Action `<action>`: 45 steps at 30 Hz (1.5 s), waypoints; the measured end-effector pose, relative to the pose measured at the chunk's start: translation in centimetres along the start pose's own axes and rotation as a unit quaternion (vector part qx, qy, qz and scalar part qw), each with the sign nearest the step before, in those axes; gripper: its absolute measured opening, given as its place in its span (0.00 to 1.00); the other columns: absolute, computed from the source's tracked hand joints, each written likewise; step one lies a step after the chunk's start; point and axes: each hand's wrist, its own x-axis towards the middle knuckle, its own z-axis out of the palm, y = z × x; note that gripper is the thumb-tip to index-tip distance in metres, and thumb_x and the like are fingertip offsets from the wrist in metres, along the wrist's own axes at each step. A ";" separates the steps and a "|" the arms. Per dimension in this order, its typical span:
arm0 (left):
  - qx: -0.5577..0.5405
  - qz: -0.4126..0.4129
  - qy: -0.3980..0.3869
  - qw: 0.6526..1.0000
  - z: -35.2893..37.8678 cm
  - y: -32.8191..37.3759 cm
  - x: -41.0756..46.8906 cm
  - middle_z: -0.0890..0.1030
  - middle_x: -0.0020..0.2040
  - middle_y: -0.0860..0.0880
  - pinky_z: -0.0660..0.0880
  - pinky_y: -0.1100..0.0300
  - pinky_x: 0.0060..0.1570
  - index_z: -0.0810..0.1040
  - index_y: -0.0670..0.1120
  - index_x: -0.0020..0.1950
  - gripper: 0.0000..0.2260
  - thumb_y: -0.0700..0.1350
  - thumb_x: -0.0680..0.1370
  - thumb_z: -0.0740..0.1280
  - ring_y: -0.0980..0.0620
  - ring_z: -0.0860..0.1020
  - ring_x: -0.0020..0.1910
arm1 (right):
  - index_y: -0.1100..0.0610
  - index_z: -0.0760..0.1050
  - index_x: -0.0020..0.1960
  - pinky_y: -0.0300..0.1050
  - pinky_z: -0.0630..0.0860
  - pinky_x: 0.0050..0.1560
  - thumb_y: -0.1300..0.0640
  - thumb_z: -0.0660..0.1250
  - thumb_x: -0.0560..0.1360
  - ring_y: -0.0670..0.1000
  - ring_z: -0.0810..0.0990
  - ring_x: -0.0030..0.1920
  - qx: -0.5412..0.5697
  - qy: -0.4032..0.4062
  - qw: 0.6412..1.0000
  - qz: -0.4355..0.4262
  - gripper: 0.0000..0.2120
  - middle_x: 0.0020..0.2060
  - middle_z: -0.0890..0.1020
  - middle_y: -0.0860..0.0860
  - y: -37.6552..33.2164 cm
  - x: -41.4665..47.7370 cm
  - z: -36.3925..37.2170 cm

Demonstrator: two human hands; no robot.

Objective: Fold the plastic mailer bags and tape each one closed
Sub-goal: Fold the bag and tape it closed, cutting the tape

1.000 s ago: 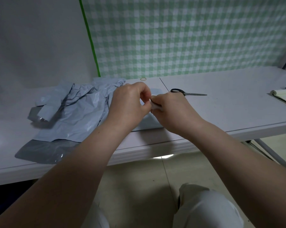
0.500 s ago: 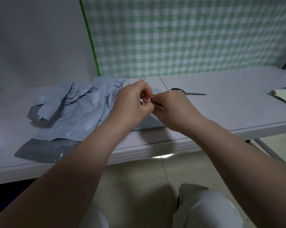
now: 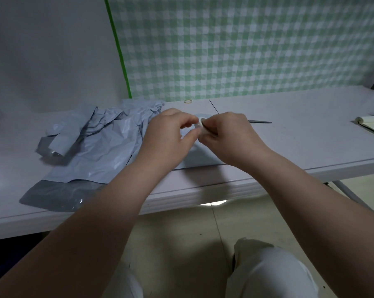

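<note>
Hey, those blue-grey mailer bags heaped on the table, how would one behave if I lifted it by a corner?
Probably floppy: the mailer bags lie crumpled, with creases and curled edges. Likely light, since the film looks thin. The glossy sheen suggests it may slide on the table.

Mailer bags [image 3: 100, 147] crowd the left; open tabletop [image 3: 311, 130] separates scissors [image 3: 260, 121] and notebook [image 3: 373, 123].

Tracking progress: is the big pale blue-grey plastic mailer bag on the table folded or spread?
Spread: the pale blue-grey plastic mailer bag lies wrinkled but flat on the white table, its dark grey flap extended.
</note>
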 end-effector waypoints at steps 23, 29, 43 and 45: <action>-0.173 -0.259 -0.103 0.945 -0.1 0.0 1.2 0.76 0.38 0.50 0.80 0.59 0.39 0.73 0.47 0.39 0.11 0.41 0.81 0.59 0.54 0.77 0.42 | 0.58 0.70 0.33 0.43 0.65 0.38 0.51 0.68 0.73 0.49 0.66 0.32 0.392 0.036 0.906 0.158 0.15 0.28 0.67 0.51 0.6 0.7 0.9; -0.152 -0.276 -0.115 0.942 -0.8 -0.7 2.0 0.76 0.36 0.49 0.81 0.57 0.42 0.74 0.46 0.40 0.10 0.40 0.80 0.59 0.53 0.76 0.40 | 0.55 0.69 0.28 0.40 0.63 0.31 0.54 0.69 0.70 0.48 0.68 0.30 0.246 0.015 0.960 0.130 0.15 0.29 0.74 0.52 0.7 1.9 0.4; -0.206 -0.341 -0.107 0.911 -2.6 -3.1 2.9 0.75 0.36 0.47 0.78 0.55 0.45 0.76 0.44 0.39 0.09 0.38 0.78 0.62 0.52 0.74 0.39 | 0.57 0.78 0.34 0.40 0.71 0.37 0.48 0.75 0.67 0.47 0.75 0.33 0.326 -0.004 0.935 0.138 0.14 0.28 0.78 0.49 0.6 4.1 0.4; -0.194 -0.350 -0.118 0.909 -2.6 -3.7 3.1 0.76 0.35 0.47 0.77 0.57 0.43 0.77 0.44 0.38 0.09 0.38 0.77 0.63 0.52 0.75 0.38 | 0.57 0.76 0.34 0.48 0.78 0.40 0.53 0.76 0.67 0.50 0.77 0.35 0.385 -0.008 0.907 0.169 0.11 0.30 0.77 0.51 0.5 4.6 1.0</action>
